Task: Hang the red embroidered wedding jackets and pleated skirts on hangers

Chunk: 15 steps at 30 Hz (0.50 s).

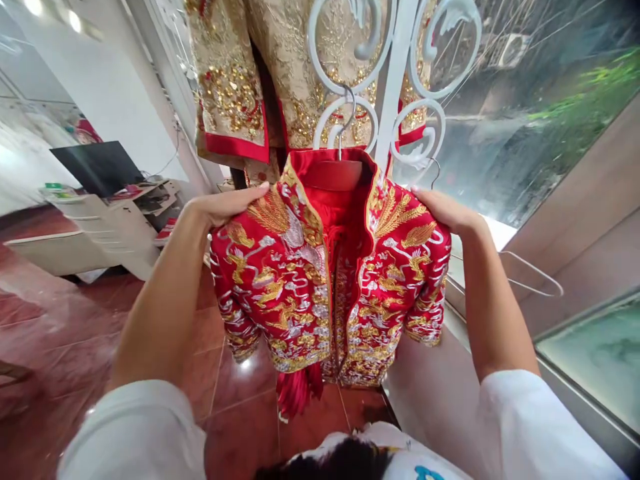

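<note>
A red jacket [287, 293], thickly embroidered in gold and silver, hangs in front of me with its collar up and its front parted. Inside the neck shows a red hanger [334, 175], its metal hook rising in front of a white scrollwork rack [393, 73]. My left hand [220, 205] is closed on the jacket's left-side shoulder as I see it, thumb toward the collar. On the opposite shoulder, my right hand [446, 207] grips the cloth; most fingers of both hands are hidden. Below the hem dangles a red tassel [299, 390].
Gold beaded garments [233, 100] with red trim hang behind the rack. Glass [510, 133] runs along the right, with a bare wire hanger [537, 273] near it. At left stand a black monitor [97, 170] and white drawers [93, 223] on a red tiled floor [240, 413].
</note>
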Motion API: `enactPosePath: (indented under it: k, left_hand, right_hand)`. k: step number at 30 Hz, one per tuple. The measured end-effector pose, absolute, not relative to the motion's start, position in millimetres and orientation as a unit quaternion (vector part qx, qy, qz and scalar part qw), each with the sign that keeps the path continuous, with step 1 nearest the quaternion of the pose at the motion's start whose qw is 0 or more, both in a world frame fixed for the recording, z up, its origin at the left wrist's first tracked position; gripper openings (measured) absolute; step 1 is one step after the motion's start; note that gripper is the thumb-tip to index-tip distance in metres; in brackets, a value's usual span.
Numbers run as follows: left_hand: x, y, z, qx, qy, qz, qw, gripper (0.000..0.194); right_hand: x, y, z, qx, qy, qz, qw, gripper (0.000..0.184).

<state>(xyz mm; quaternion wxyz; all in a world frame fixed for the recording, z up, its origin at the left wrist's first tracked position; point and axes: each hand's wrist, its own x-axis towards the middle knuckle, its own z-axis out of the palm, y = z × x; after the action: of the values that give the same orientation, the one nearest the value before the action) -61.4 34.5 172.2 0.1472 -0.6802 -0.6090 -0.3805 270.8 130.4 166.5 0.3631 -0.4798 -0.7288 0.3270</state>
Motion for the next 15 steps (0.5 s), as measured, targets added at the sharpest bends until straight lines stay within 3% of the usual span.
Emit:
enactPosePath:
  k: [3, 6, 9, 12, 15]
  left_hand:
    - [-71.0, 38.7, 175.5, -0.694, -0.612, -0.365, 0.109, 0.061]
    - [-95.9, 56.1, 188.7, -0.748, -0.584, -0.317, 0.006, 0.068]
    - [-117.6, 71.6, 201.1, -0.779, -0.567, -0.264, -0.049, 0.068]
    - [-113.4, 64.6, 194.8, -0.751, -0.599, -0.277, 0.022, 0.057]
    - [-73.8, 35.5, 155.3, -0.625, -0.606, -0.454, 0.186, 0.034]
  right_hand:
    - [266.5, 121.5, 169.2, -0.478, -0.751, 0.241, 0.387, 0.052]
    - [263.3, 114.8, 171.6, -0.433, -0.777, 0.132, 0.436, 0.047]
    - [262.0, 117.8, 176.1, -0.454, -0.788, 0.12, 0.398, 0.051]
    - [249.7, 112.8, 172.3, -0.534, -0.75, 0.055, 0.387, 0.053]
    - [214.5, 80.0, 142.1, -0.546, -0.65, -0.107, 0.518, 0.045]
